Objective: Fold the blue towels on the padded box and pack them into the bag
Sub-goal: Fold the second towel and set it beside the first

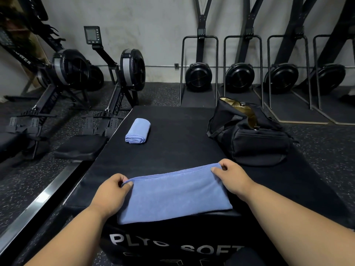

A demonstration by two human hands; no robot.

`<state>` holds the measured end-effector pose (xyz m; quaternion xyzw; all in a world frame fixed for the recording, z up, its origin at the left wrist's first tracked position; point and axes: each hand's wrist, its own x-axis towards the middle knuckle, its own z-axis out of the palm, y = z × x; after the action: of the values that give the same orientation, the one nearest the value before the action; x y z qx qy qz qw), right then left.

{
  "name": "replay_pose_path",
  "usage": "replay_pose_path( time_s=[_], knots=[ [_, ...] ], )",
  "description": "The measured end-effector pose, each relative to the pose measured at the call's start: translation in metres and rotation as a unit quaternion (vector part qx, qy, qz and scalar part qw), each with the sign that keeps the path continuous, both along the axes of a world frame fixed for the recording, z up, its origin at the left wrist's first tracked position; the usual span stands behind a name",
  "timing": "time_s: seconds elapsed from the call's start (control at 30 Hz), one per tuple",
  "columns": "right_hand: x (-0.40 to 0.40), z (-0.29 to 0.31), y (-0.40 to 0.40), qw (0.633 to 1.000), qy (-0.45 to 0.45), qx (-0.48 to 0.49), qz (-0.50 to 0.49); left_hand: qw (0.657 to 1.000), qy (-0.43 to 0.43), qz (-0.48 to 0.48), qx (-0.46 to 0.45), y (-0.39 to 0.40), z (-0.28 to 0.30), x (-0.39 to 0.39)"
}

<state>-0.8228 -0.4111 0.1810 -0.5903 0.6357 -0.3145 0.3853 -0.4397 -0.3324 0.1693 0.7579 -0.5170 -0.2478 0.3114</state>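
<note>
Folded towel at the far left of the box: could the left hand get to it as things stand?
Probably yes: bare box top lies between the left hand and the folded towel. But it is pinching a corner of the near towel and must let go first.

Bag (249,139) interior mostly hidden; box (172,131) print partly covered by towel (172,194) overhang, cut off below.

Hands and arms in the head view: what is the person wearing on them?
Nothing shows on either. The left hand and right hand are bare, without gloves, rings or a watch, and both forearms are uncovered to the frame edge; no sleeve appears.
</note>
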Motion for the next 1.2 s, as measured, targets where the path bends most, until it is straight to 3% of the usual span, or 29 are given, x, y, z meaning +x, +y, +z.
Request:
replay_pose_path(
  time_s=[0.2, 0.37, 0.5, 0.57, 0.73, 0.93, 1.07, 1.2],
  knots=[
    [-0.006, 0.024, 0.022, 0.999, -0.033, -0.032, 0.015, 0.998, -0.027, -0.046, 0.042, 0.010, 0.000, -0.002],
    [-0.012, 0.023, 0.034, 0.998, -0.049, -0.031, 0.017, 0.967, -0.182, -0.113, 0.141, -0.007, -0.011, -0.004],
    [-0.019, 0.023, 0.043, 0.996, -0.070, -0.034, 0.042, 0.957, -0.209, -0.131, 0.155, -0.016, -0.002, -0.003],
    [-0.019, 0.026, 0.047, 0.996, -0.070, -0.046, 0.042, 0.968, -0.171, -0.136, 0.120, -0.015, 0.005, -0.001],
    [-0.023, 0.044, 0.054, 0.994, -0.077, -0.066, 0.033, 0.996, 0.029, -0.073, 0.029, 0.002, 0.019, -0.002],
    [-0.036, 0.066, 0.082, 0.990, -0.107, -0.093, 0.024, 0.964, 0.257, -0.062, -0.016, 0.035, 0.047, -0.004],
    [-0.052, 0.078, 0.103, 0.986, -0.115, -0.118, 0.030, 0.955, 0.257, -0.133, -0.063, 0.066, 0.070, -0.010],
    [-0.061, 0.084, 0.119, 0.991, -0.057, -0.117, 0.040, 0.942, 0.297, -0.147, -0.053, 0.097, 0.089, -0.021]
  ],
)
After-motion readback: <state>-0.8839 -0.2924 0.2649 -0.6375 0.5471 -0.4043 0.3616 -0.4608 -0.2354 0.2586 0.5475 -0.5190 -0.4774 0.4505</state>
